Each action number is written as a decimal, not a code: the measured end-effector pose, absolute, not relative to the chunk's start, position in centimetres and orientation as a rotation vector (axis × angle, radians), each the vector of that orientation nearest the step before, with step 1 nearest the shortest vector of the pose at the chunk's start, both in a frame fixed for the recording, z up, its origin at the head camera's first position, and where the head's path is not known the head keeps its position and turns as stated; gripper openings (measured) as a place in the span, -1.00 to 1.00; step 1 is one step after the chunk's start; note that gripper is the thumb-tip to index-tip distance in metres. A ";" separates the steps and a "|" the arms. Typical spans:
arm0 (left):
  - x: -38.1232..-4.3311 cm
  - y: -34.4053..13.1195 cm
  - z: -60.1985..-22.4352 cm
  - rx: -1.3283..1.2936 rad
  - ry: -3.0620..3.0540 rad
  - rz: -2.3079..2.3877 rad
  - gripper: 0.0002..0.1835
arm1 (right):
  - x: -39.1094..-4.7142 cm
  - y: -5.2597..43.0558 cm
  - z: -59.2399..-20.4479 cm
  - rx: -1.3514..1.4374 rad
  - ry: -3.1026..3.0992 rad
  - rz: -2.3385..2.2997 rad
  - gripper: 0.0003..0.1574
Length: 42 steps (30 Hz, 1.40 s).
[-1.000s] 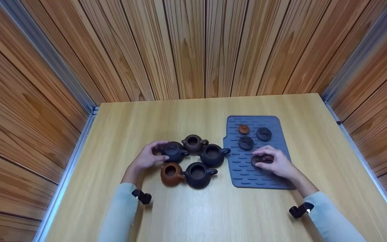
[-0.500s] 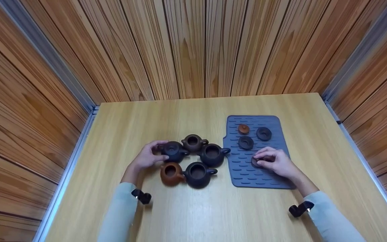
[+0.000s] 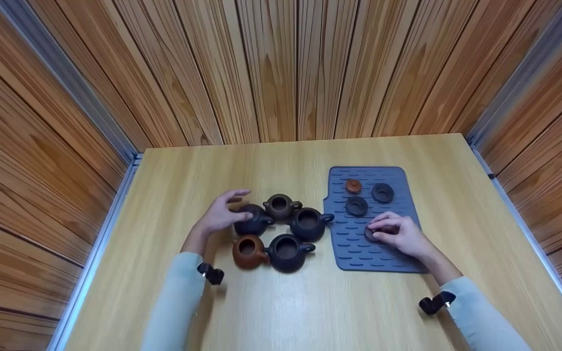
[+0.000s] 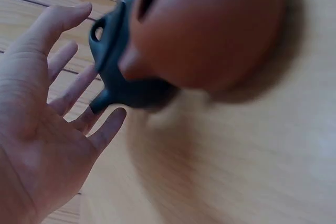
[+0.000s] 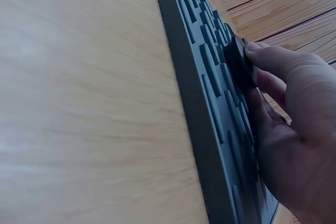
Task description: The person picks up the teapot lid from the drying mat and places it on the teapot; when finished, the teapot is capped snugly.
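My left hand (image 3: 218, 212), fingers spread, hovers at the spout side of a small black teapot (image 3: 251, 225). Its thumb overlaps the teapot's top in the head view, hiding part of it; contact cannot be told there. The left wrist view shows the open palm beside this teapot (image 4: 142, 93), behind a reddish-brown teapot (image 4: 210, 30). On the grey ridged mat (image 3: 359, 256), my right hand (image 3: 400, 236) pinches a dark brown teapot lid (image 3: 370, 234) between thumb and fingers. In the right wrist view the lid (image 5: 239, 61) is tilted near the mat surface.
Lidless teapots stand close together: reddish-brown (image 3: 247, 262), brown (image 3: 280, 217), and two black ones (image 3: 298, 235), (image 3: 288, 265). An orange-brown lid (image 3: 353, 185) and two dark lids, a right one (image 3: 376, 193) and a left one (image 3: 350, 206), lie on the mat. Wooden walls enclose the table (image 3: 281, 312).
My left hand has let go of the black teapot and moved slightly up and away, fingers opening. My right hand has closed its fingers a little more on the brown lid and otherwise stays put.
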<state>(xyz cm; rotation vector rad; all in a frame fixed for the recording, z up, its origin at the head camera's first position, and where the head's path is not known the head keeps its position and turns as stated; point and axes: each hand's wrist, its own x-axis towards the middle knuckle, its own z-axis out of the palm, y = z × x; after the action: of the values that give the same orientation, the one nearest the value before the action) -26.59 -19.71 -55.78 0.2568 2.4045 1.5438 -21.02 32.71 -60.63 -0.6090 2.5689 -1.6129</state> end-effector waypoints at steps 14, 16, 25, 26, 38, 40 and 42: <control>-28.3 -16.8 -55.2 0.354 2.432 1.545 -0.23 | -21.1 32.5 -60.6 -0.619 2.544 -1.654 -0.75; -28.5 -16.6 -55.1 0.368 2.433 1.518 -0.25 | -21.1 32.5 -60.5 -0.620 2.544 -1.646 -0.75; -29.5 -14.5 -54.6 0.438 2.431 1.348 -0.29 | -20.9 32.6 -60.3 -0.590 2.555 -1.617 -0.75; -29.6 -14.2 -54.6 0.446 2.431 1.335 -0.28 | -20.9 32.7 -60.3 -0.594 2.556 -1.621 -0.75; -30.1 -13.1 -55.6 0.486 2.466 1.258 -0.34 | -20.9 32.6 -60.6 -0.619 2.536 -1.645 -0.74; -30.1 -13.2 -55.8 0.472 2.458 1.271 -0.37 | -20.9 32.6 -60.6 -0.616 2.532 -1.647 -0.74; -30.0 -13.3 -55.9 0.457 2.447 1.285 -0.39 | -21.0 32.6 -60.6 -0.612 2.530 -1.647 -0.74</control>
<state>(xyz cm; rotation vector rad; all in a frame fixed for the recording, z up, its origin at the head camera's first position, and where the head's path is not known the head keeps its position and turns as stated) -30.02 -13.26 -55.85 0.4572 2.4470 1.2850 -20.96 32.57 -60.59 -0.6118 2.5302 -1.6466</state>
